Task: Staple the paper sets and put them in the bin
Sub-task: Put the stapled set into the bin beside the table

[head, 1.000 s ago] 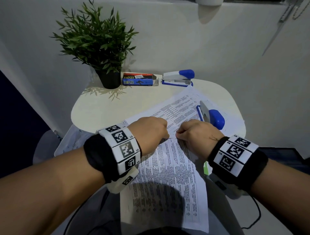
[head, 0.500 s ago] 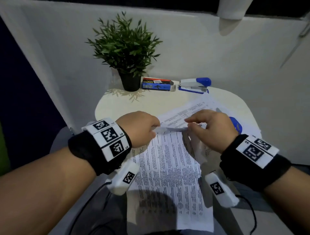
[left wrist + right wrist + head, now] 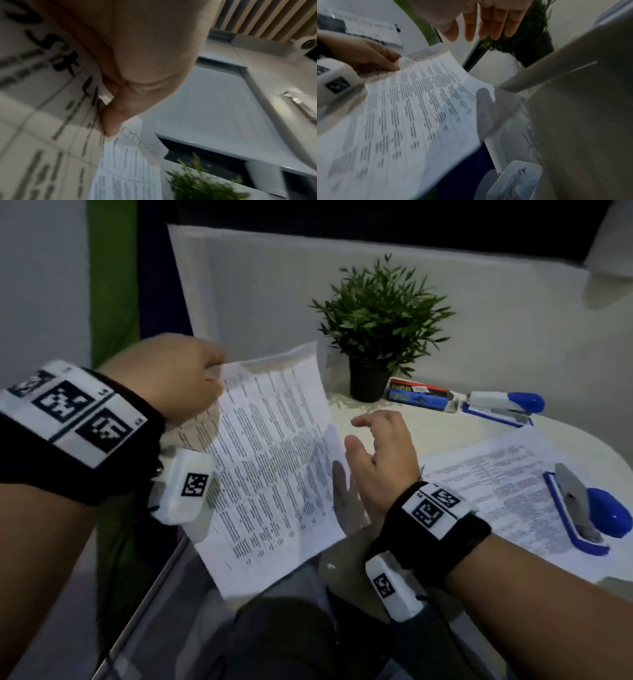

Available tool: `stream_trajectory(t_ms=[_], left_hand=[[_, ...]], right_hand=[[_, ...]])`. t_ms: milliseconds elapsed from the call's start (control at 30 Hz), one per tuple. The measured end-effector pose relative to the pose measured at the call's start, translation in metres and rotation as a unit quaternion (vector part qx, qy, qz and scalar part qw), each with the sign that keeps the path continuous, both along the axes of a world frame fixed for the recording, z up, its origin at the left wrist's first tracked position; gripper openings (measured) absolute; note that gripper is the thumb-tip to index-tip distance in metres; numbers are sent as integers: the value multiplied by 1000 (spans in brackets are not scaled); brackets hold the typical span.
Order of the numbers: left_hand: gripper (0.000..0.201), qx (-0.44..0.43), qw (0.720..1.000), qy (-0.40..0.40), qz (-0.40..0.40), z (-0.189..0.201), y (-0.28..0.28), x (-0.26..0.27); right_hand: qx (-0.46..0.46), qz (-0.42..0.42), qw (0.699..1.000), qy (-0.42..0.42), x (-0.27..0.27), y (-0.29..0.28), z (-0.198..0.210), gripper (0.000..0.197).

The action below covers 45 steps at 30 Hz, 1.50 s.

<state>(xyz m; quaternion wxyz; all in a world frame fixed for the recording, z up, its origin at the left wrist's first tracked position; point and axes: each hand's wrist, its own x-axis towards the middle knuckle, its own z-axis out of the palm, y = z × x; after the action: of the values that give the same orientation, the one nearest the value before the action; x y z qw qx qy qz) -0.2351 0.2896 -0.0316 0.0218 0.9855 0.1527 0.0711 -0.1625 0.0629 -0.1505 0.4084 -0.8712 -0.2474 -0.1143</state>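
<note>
- Left hand [image 3: 171, 378]: I am seeing it raised at the left of the scene, fingers and thumb curled and pinching the top corner of the paper set [image 3: 270, 460]; the left wrist view is showing the pinch at the sheet's edge [image 3: 130, 83].
- Paper set: it is hanging in the air from that corner, tilted, its lower end sloping toward the near edge, off the left side of the surface [image 3: 565, 433]. Printed tables are covering its face. I cannot make out a staple.
- Right hand [image 3: 380, 460]: it is hovering released, fingers straight and slightly spread, just right of the paper set's edge and holding nothing; the right wrist view is showing the fingers [image 3: 489, 20] extended and apart from the sheet.
- Loose sheets [image 3: 507, 484]: more printed pages are lying flat on the right part of the surface.
- Near stapler [image 3: 585, 508]: blue and grey, it is resting on top of those sheets at the right.
- Far stapler [image 3: 503, 407]: a second blue and grey one is sitting by the far wall.
- Staple box [image 3: 418, 398]: it is lying just left of the far stapler, touching or almost touching it.
- Potted plant [image 3: 376, 326]: green, in a dark pot, it is standing at the far edge, left of the staple box.
</note>
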Motion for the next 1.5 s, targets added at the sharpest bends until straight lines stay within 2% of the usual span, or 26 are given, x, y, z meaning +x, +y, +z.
stream_trajectory(t_ms=[67,133,200,267,367,567,767,900,1000,1133,1267,1400,1500], left_hand=[[24,4,998,-27,64,1,39,-12],[21,-4,992,-56,117,-2,76,-22],[19,-3,985,-77,155,-11,101,-29],[16,-4,979,-113,168,-24,114,-33],[19,-20,976,-144,163,-57,123,-28],[26,-143,961,-150,183,-150,124,11],[21,-193,954,-166,161,-223,123,62],[19,-222,954,-130,156,-265,110,80],[9,-230,961,-64,136,-291,111,81],[6,-212,973,11,88,-300,121,82],[19,-142,988,42,46,-285,134,93],[28,-101,990,95,18,-271,143,109],[27,-90,988,122,-1,-266,144,123]], right_hand=[[-38,20,999,14,1,25,-5,45],[-118,40,992,-9,8,47,-16,51],[-229,63,970,-41,15,64,-27,60],[-338,76,938,-23,21,72,-38,61],[-414,85,906,-24,25,78,-51,60],[-453,67,888,-35,25,81,-56,57],[-457,52,888,-30,23,83,-57,57],[-462,49,885,-34,23,83,-55,59],[-492,82,866,-2,25,81,-52,60],[-480,53,876,-4,21,83,-53,59],[-468,53,882,-19,20,83,-53,59],[-465,50,884,-20,19,82,-55,59],[-456,53,887,-42,20,81,-58,60]])
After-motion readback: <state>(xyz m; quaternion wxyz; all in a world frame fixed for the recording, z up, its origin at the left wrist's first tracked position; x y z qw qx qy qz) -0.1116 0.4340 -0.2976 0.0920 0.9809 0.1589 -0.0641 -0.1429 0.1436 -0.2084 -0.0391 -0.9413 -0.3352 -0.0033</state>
